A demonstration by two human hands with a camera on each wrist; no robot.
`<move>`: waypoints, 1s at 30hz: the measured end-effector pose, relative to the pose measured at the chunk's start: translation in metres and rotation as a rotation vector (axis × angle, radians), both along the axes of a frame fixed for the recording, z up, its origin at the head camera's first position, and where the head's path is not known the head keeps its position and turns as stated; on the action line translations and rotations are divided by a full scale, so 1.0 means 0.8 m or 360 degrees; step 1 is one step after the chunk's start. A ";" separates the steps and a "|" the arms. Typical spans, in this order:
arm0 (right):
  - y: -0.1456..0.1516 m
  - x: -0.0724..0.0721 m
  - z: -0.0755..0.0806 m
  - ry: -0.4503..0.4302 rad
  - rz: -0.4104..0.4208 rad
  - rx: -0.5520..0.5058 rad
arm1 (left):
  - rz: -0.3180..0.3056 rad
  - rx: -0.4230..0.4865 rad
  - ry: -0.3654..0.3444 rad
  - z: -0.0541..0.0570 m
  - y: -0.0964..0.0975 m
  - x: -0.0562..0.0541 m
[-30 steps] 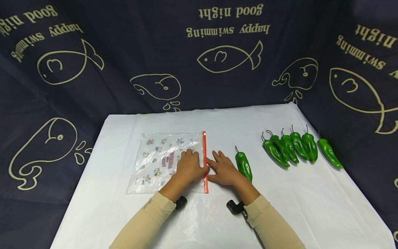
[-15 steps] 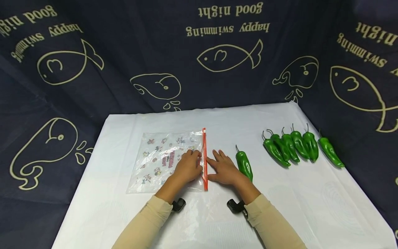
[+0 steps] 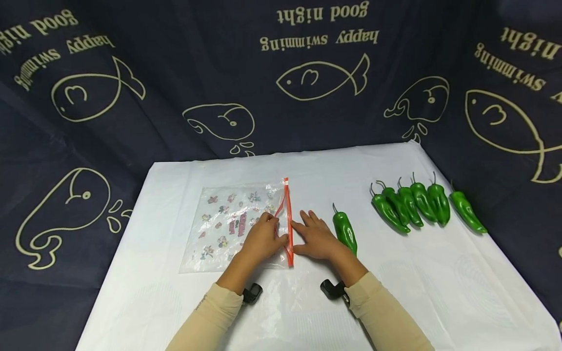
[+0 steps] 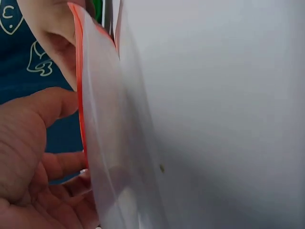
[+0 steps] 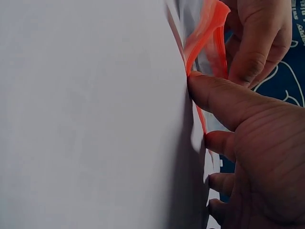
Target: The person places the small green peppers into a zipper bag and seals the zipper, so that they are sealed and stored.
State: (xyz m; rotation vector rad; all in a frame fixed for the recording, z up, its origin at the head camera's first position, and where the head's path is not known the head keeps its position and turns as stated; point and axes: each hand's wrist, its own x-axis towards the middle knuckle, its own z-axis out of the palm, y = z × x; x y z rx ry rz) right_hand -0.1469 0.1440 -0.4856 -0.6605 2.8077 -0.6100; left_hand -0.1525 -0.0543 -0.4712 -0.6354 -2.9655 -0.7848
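Note:
A clear zip bag (image 3: 215,207) with small cartoon prints lies flat on the white table, its orange zip edge facing right. My left hand (image 3: 260,240) holds the upper lip of the bag's mouth, raised and drawn left from the lower lip. In the left wrist view, the thumb and fingers of my left hand (image 4: 28,157) meet the lifted orange edge (image 4: 80,102). My right hand (image 3: 317,239) presses the lower lip to the table with spread fingers. Just right of it lies a green chili pepper (image 3: 345,231), partly behind the wrist.
Several more green peppers (image 3: 406,207) lie in a row at the table's right side, with one pepper (image 3: 467,212) at the right edge. A dark curtain (image 3: 281,126) with fish and whale drawings hangs behind and beside the white table (image 3: 145,292).
My left hand has drawn the bag's upper lip up and left, so a gap now shows between the two orange strips. The right hand has stayed in place.

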 end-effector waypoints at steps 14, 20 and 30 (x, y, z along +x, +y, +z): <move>-0.003 0.002 0.005 -0.0010 -0.0008 -0.0028 | 0.0172 0.0399 -0.0194 -0.007 -0.016 0.005; -0.002 0.003 0.002 -0.0025 -0.0018 -0.0042 | 0.0224 0.0457 -0.0225 -0.010 -0.029 0.004; -0.001 0.002 0.001 -0.0039 -0.0027 -0.0051 | 0.0177 0.0511 -0.0184 -0.013 -0.026 0.011</move>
